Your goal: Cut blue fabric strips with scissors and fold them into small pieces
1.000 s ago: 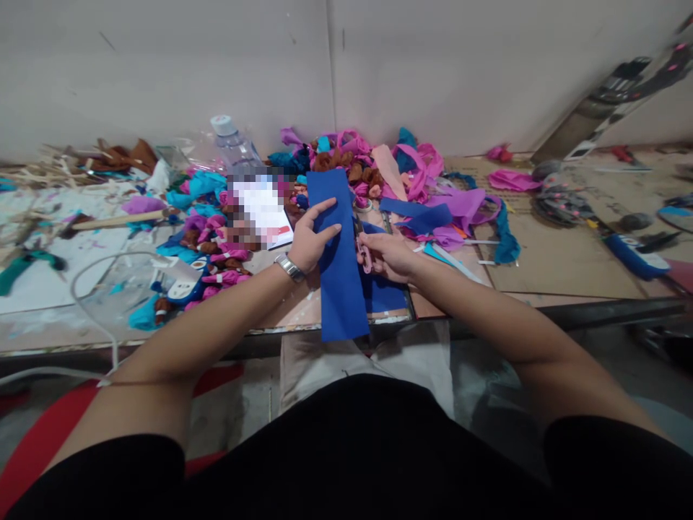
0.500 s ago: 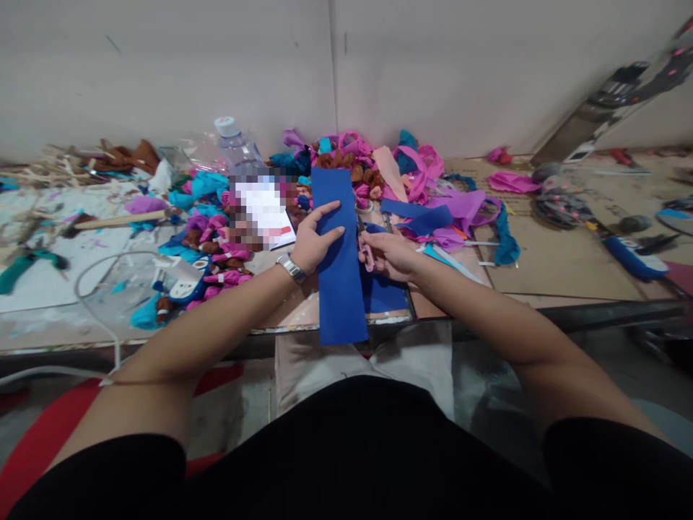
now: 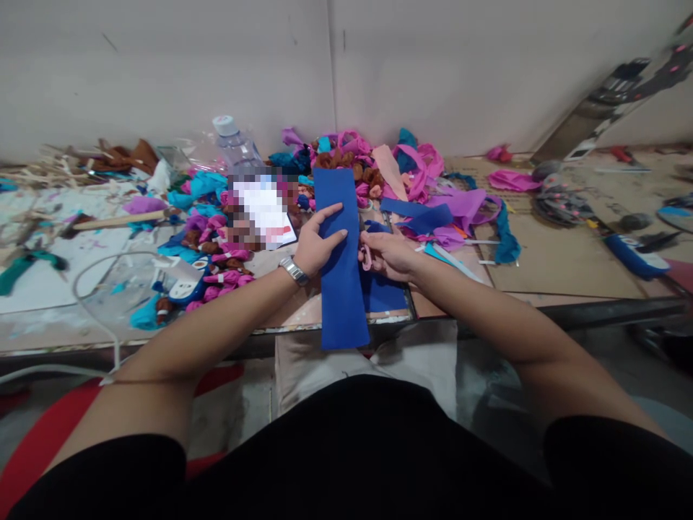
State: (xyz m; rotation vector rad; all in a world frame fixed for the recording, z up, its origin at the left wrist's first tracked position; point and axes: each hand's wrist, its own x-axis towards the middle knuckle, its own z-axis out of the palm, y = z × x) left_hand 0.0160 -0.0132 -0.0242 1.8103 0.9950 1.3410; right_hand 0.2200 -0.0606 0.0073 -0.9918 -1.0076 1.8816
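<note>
A long blue strip (image 3: pixel 342 289) lies lengthwise toward me, its near end hanging past the table's front edge. My left hand (image 3: pixel 315 244) grips its left side, with thumb and a finger over the top face. At the strip's right edge, my right hand (image 3: pixel 390 254) is closed on pink-handled scissors (image 3: pixel 366 257); their blades are mostly hidden. Under the strip, to the right, rests another blue piece (image 3: pixel 383 295). Further blue strips (image 3: pixel 419 214) lie behind my right hand.
Left of the strip are a lit phone (image 3: pixel 265 209), a bottle (image 3: pixel 237 148), a hammer (image 3: pixel 116 221), green-handled pliers (image 3: pixel 32 269) and a white cable (image 3: pixel 97 314). Pink, purple and brown bundles crowd the back. Cardboard (image 3: pixel 563 263) lies right.
The blue strip and my left hand have shifted slightly to the right. The near end of the strip sits a little closer to me. My right hand has barely moved.
</note>
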